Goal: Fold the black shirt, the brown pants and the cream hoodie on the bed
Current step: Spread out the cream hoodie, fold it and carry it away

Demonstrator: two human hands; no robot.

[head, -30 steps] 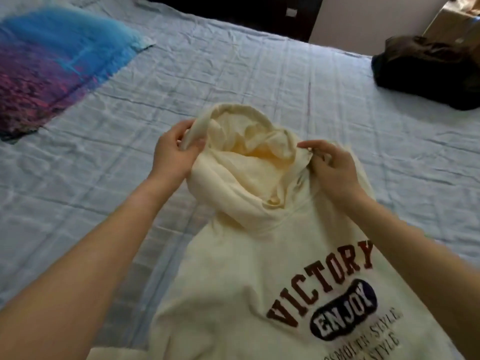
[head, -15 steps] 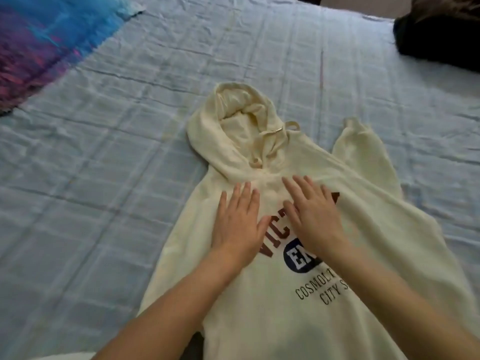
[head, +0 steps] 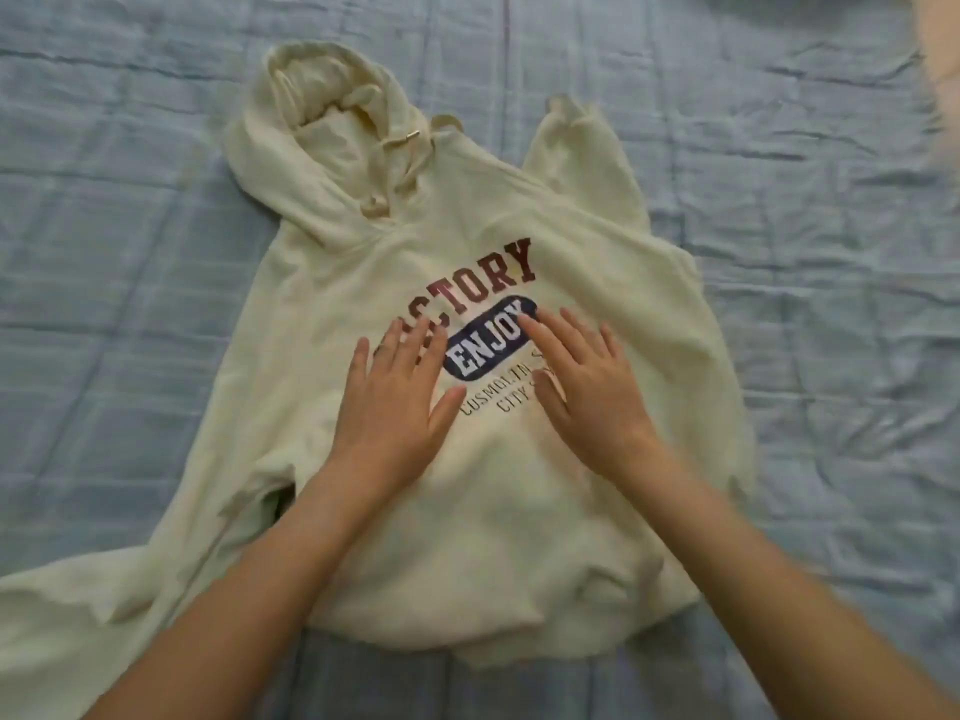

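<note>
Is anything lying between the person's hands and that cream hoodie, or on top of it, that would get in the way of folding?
Nothing visible does. The left hand and the right hand both lie flat, directly on the printed chest of the hoodie, which is spread front up on the bed. Nothing else lies on the hoodie.

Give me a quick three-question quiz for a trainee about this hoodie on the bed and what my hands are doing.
1. True or false: the cream hoodie lies front side up on the blue bed sheet.
2. The left hand and right hand are: A) curled into fists, B) pressing flat on the chest print, C) lifted off the garment.
3. Fill in: the white word on the navy patch reads ____.
Key: 1 true; 2 B; 3 ENJOY.
</note>
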